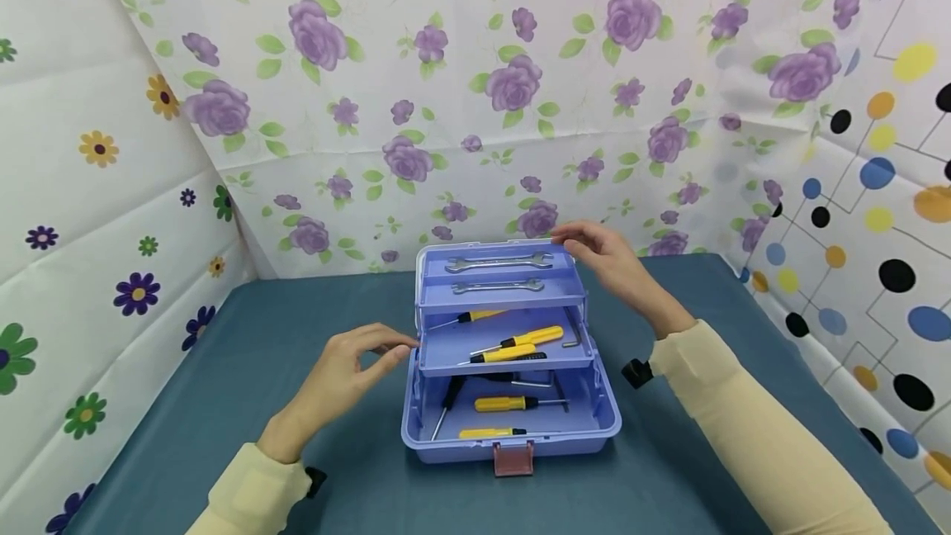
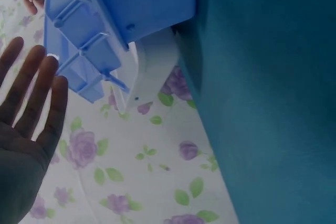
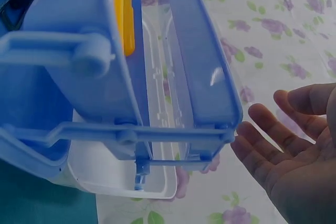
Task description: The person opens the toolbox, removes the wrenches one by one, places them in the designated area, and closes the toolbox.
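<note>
A: How do the hands stand?

B: Both are released, with nothing grasped. The left hand (image 1: 343, 378) has its fingers extended at the near-side end of the trays; whether the fingertips touch the plastic, I can't tell. The right hand (image 1: 607, 261) is loosely spread by the top corner on its own side, and contact there is unclear too.

A: And what's between them?

B: A periwinkle-blue plastic toolbox (image 1: 442, 452), unfolded into steps. Highest, just beside the right hand's fingers, is a shallow blue upper tray (image 1: 438, 297) with two silver metal open-ended wrenches (image 1: 499, 286).

A: Level with the left fingertips?

B: A blue middle tray (image 1: 446, 353), holding three yellow-handled screwdrivers with black collars (image 1: 513, 353) and, toward the right hand, a grey L-shaped hex key (image 1: 572, 343).

A: Lower than both hands?

B: The bottom compartment: two more yellow-handled screwdrivers (image 1: 499, 404) and a black-handled screwdriver (image 1: 451, 393) on the left hand's side. A reddish-brown latch (image 1: 513, 462) hangs in front.

A: Further out?

B: The dark teal tabletop (image 1: 342, 485) under everything, and a white cloth with purple roses (image 1: 446, 97) beyond the hands.
</note>
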A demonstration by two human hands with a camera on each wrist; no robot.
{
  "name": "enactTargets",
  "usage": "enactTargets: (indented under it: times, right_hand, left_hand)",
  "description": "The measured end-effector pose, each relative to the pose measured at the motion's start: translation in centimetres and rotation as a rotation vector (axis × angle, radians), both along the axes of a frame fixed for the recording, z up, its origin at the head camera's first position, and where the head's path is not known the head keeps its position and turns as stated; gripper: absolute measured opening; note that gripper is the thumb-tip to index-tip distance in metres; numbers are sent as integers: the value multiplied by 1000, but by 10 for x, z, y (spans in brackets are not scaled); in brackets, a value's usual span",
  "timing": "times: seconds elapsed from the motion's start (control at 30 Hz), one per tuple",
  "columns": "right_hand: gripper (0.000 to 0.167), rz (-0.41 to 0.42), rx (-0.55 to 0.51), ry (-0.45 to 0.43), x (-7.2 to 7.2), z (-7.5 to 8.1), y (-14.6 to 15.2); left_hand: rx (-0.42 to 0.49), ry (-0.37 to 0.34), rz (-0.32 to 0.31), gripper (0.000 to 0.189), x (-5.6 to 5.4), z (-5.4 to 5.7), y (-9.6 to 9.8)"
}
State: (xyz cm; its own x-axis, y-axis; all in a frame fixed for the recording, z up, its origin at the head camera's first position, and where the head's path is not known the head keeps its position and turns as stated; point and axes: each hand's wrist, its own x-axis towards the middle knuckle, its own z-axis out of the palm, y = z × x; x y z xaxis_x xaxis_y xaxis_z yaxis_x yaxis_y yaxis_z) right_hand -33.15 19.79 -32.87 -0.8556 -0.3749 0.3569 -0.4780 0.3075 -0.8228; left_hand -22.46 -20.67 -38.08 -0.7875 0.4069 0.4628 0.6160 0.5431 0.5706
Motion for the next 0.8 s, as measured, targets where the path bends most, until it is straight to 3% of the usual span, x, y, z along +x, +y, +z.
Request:
enactTargets:
  times: [0.13, 0.33, 0.6, 0.8]
  right_hand:
    - [33, 19, 13, 9, 0, 1, -4]
    - [33, 73, 16, 24, 1, 6, -10]
    - [33, 104, 42, 21, 3, 8, -17]
    - [32, 130, 72, 42, 3, 11, -23]
  left_hand:
    - [-7, -40, 82, 19, -1, -6, -3]
    - [-42, -155, 201, 28, -3, -14, -4]
    - [-4, -297, 278, 37, 0, -17, -1]
    - [19, -458, 273, 40, 4, -17, 4]
